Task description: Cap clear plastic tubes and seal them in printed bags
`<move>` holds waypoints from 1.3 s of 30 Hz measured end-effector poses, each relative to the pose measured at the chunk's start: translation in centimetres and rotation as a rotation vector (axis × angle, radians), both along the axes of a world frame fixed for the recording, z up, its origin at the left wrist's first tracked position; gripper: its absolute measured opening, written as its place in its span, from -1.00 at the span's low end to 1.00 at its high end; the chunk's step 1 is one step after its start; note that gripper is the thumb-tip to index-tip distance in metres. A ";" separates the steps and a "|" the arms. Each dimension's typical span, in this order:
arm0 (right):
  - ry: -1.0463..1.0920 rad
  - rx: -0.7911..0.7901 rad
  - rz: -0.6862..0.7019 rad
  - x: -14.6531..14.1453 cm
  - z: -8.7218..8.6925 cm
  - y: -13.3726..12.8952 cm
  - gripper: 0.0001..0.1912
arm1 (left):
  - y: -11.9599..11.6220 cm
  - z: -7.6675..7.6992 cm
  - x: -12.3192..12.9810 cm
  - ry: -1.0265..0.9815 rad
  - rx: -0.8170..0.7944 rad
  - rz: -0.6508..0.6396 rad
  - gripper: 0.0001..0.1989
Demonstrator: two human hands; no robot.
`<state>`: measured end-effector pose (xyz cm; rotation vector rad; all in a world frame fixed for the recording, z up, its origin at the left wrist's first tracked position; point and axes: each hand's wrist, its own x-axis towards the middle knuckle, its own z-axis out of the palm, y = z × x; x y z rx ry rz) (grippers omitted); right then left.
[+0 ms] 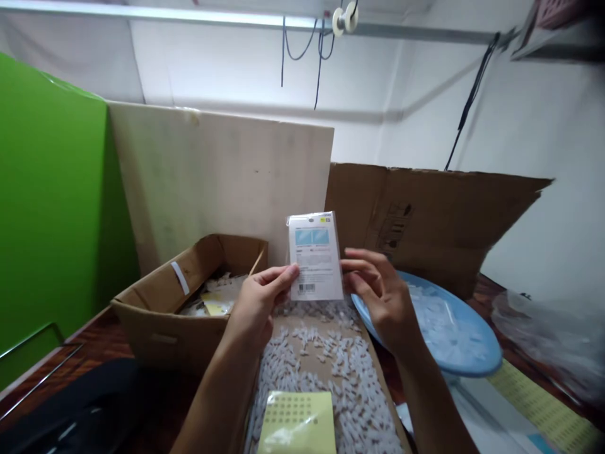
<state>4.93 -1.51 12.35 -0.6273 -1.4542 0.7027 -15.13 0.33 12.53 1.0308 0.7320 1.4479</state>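
My left hand (258,299) pinches the lower left edge of a clear plastic packet (316,255), thumb in front. Inside the packet is a white printed card with two blue pictures, small text and a barcode; a small yellow sticker shows near its top. At the packet's right edge is my right hand (380,290), its fingers bent and apart. Its fingertips are at or just beside that edge; I cannot tell if they touch it. Below the hands, many small whitish plastic pieces (350,372) lie in a shallow cardboard tray, with a yellow printed sticker sheet (297,422) on top.
On the left stands an open cardboard box (161,331) with packets and a yellow sheet inside. A blue basin (486,353) of clear plastic pieces is on the right, near yellow sticker sheets (543,403) and a clear plastic bag (543,328). Cardboard panels (227,170) stand behind.
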 end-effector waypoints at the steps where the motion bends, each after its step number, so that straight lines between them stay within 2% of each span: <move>1: -0.063 0.028 -0.014 0.2 -0.1 0.0 -0.78 | 0.0 0.1 0.0 -0.023 -0.005 0.008 -0.69; 4: -0.216 0.118 -0.038 0.5 -0.5 0.1 -0.87 | 0.0 0.3 0.2 -0.097 0.002 0.026 -0.73; 7: -0.229 0.163 -0.046 0.7 -0.9 0.3 -0.81 | -0.1 0.3 0.4 -0.133 0.017 0.019 -0.74; 12: -0.116 0.129 -0.071 0.4 -1.1 0.4 -0.90 | 0.0 0.0 0.5 -0.081 0.013 0.003 -0.77; 15: 0.032 0.071 0.031 -0.1 -1.4 0.6 -0.96 | -0.1 -0.1 0.6 -0.021 0.073 0.059 -0.77; 19: 0.245 0.007 0.166 -1.0 -1.6 1.0 -0.87 | -0.4 0.1 0.7 -0.002 0.149 0.088 -0.73; 22: 0.287 -0.041 0.192 -1.5 -1.9 1.4 -0.83 | -0.5 0.2 0.6 0.002 0.175 0.105 -0.74; 33: 0.403 -0.006 0.064 -2.0 -2.1 1.6 -0.73 | -0.8 0.1 0.7 0.031 0.248 0.096 -0.75; 39: 0.388 0.045 -0.006 -2.3 -2.4 1.8 -0.71 | -0.6 0.2 0.5 -0.079 0.177 -0.029 -0.73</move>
